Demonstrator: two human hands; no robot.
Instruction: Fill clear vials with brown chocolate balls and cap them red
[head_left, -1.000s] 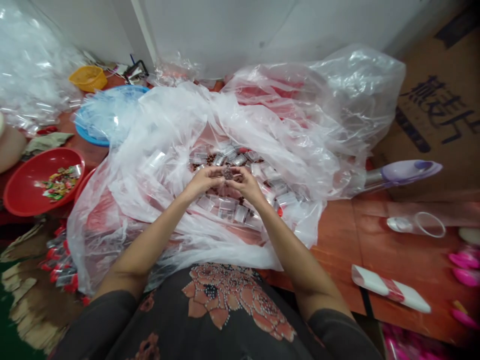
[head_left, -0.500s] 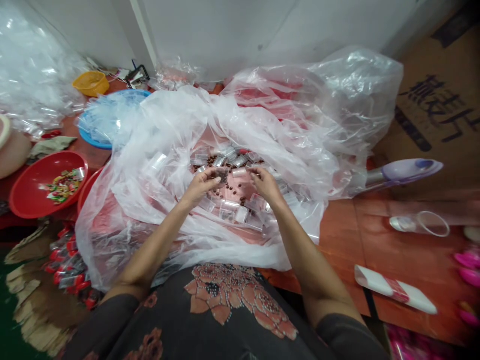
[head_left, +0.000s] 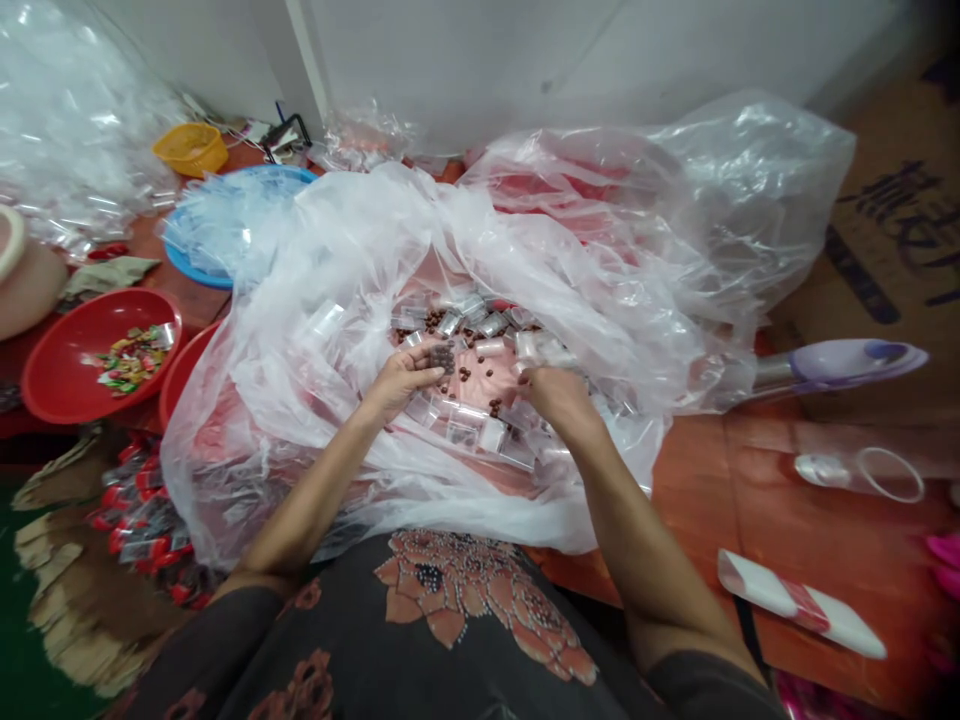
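Left hand: I see it at the middle of the scene, palm up, pinching a small clear bag narrowly between thumb and fingers. The bag holds dark beads and sits just beyond the fingertips.

Right hand: I see it a little to the right, curled narrowly and resting on a spread of clear bags. I cannot tell whether it grips one.

Clear bags: a loose heap lies under and between both hands, on a wide plastic sheet.

Brown beads: a few lie loose among the bags.

Progress: some bags show dark contents, while others look empty from here. Loose beads remain, and I cannot count either.

Near me: my view looks down over a dark floral top.

Left side: a red bowl holds candies. Farther off sit a blue basin and a yellow basket.

Right side: a purple scoop, a clear cup, a striped packet and a cardboard box.
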